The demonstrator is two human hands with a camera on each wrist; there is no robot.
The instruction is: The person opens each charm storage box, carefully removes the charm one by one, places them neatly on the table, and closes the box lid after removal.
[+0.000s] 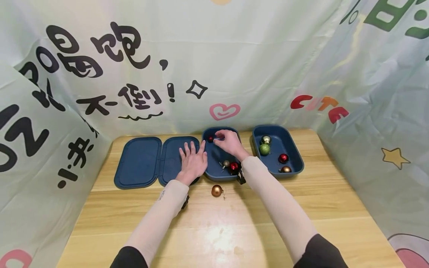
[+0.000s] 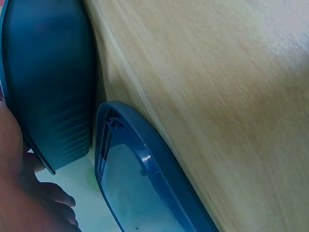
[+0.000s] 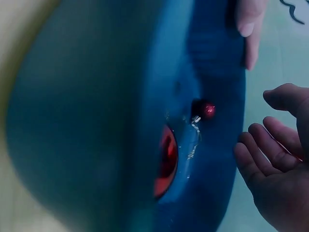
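Note:
My left hand (image 1: 194, 162) lies over the right-hand blue lid (image 1: 171, 149), fingers spread and straight. Its thumb side is at the left rim of the middle blue box (image 1: 205, 163); its fingertips (image 3: 247, 29) show by that rim in the right wrist view. Over the same box hovers my right hand (image 1: 231, 143), fingers loosely bent with nothing held. Nearest to it is a small glittery red Christmas ball (image 3: 208, 109) with a thin string, inside the box. Toward the front of the box lie a shiny red ball (image 1: 234, 166) and a small gold glitter ball (image 1: 226, 163).
Another blue box (image 1: 295, 149) on the right holds several balls, among them a green ball (image 1: 264, 149). A copper ball (image 1: 216, 190) lies on the wooden table (image 1: 234, 230) before the middle box. Another blue lid (image 1: 138, 162) is far left. A printed curtain (image 1: 187, 44) hangs behind.

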